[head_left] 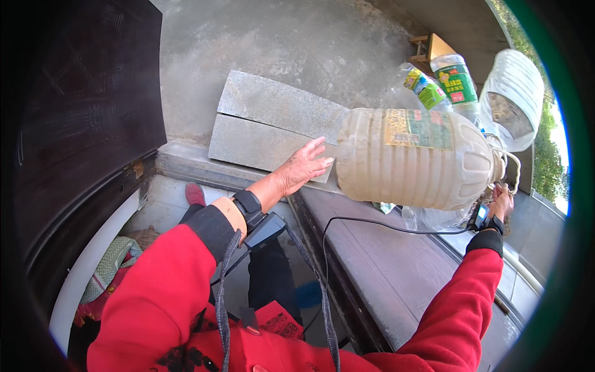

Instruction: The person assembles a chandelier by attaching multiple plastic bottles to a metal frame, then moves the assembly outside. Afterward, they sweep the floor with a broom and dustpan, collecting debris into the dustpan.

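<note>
A large, cloudy plastic jug (365, 155) with ribbed sides and a faded yellow and green label lies on its side in front of me, neck to the right. My right hand (501, 201) is closed at the lower end of the white handle (515, 167) by the jug's neck; its fingers are partly hidden. Close to the jug's base, my left hand (300, 167) has its fingers stretched out. From this view I cannot tell whether its fingertips touch the jug. Beneath the left hand are two grey slabs (266, 139), side by side.
Behind the jug stand a green-labelled bottle (456, 84), another bottle (427, 90) and a clear jug (527, 80). A black cable (372, 222) runs over the brown door panel (384, 266). A dark door (93, 105) rises at the left. Clear plastic (434, 218) shows under the jug.
</note>
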`<action>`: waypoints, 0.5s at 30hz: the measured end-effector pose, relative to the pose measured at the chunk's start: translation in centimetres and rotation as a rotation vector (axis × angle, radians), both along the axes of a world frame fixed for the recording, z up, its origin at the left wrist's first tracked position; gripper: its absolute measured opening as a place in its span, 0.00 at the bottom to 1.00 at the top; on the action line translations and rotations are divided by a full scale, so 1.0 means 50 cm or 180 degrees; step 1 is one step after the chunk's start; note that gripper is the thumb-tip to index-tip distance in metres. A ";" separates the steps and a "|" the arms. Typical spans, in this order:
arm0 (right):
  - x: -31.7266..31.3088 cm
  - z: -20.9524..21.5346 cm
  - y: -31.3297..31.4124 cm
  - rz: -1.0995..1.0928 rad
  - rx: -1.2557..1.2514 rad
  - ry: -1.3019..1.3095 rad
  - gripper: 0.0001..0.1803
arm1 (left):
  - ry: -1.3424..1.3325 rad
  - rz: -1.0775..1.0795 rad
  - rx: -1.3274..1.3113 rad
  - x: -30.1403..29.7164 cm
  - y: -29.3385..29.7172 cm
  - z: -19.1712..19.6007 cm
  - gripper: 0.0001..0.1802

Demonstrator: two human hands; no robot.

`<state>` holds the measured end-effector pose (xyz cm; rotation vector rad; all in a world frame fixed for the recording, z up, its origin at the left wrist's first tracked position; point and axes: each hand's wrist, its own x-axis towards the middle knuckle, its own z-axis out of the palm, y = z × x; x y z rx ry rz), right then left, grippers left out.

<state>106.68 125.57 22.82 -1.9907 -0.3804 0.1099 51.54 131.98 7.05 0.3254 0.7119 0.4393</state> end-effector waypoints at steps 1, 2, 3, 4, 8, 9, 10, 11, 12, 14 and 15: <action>0.030 0.017 -0.028 -0.0118 0.0058 0.0157 0.09 | 0.0115 -0.0039 0.0022 -0.011 -0.001 0.003 0.40; 0.050 0.024 -0.059 -0.0227 0.0038 0.0062 0.09 | 0.0249 0.0041 0.0046 -0.033 0.001 0.003 0.39; 0.069 0.044 -0.088 -0.0307 -0.0019 0.0152 0.09 | 0.0421 -0.0054 -0.0040 -0.050 -0.003 -0.001 0.39; 0.081 0.049 -0.112 -0.0443 -0.0151 0.0005 0.09 | 0.0517 0.0030 -0.0030 -0.074 0.000 -0.008 0.39; 0.107 0.039 -0.167 -0.0557 -0.0108 -0.0031 0.11 | 0.0793 0.0294 -0.0080 -0.148 0.034 -0.041 0.40; 0.106 0.022 -0.177 -0.0641 -0.0089 0.0137 0.12 | 0.1004 0.0397 -0.0078 -0.172 0.046 -0.045 0.40; 0.104 0.006 -0.186 -0.0771 0.0008 0.0323 0.13 | 0.1123 0.0507 -0.0031 -0.192 0.053 -0.048 0.40; 0.097 -0.020 -0.196 -0.0893 0.0050 0.0379 0.14 | 0.1182 0.0451 -0.0046 -0.207 0.058 -0.052 0.40; 0.090 -0.041 -0.204 -0.0909 0.0108 0.0464 0.16 | 0.1261 0.0449 -0.0045 -0.220 0.062 -0.056 0.40; 0.070 -0.086 -0.212 -0.1093 0.0200 0.0857 0.17 | 0.1359 0.0459 -0.0038 -0.240 0.069 -0.061 0.40; 0.057 -0.109 -0.210 -0.0710 -0.0247 0.0831 0.13 | 0.1378 0.0471 -0.0033 -0.248 0.073 -0.061 0.39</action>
